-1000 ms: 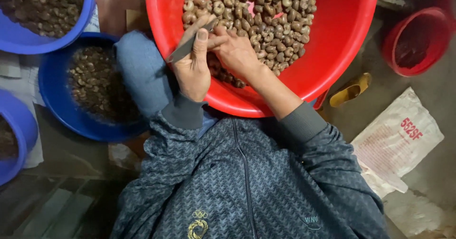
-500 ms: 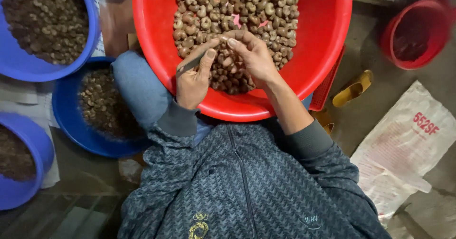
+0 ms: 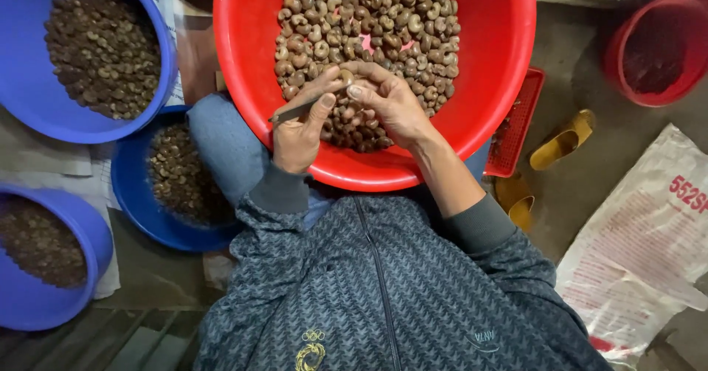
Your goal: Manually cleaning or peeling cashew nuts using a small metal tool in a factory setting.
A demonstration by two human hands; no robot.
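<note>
A big red basin (image 3: 487,98) rests on my lap, heaped with brown cashew nuts (image 3: 376,24). My left hand (image 3: 299,131) grips a thin metal tool (image 3: 295,111) whose tip points right. My right hand (image 3: 391,105) pinches a single nut (image 3: 348,78) between thumb and fingers, right at the tool's tip. Both hands meet over the near part of the pile, just inside the basin's rim.
Three blue basins hold dark shells or nuts: upper left (image 3: 88,54), beside my left knee (image 3: 177,179), lower left (image 3: 44,253). A smaller red tub (image 3: 649,46) stands at right. Yellow sandals (image 3: 560,139), a red tray (image 3: 516,120) and a white sack (image 3: 641,253) lie on the floor.
The view has shifted so the basin sits lower and more central. My hands stay together over the nuts, the tool now lying flatter against the held nut.
</note>
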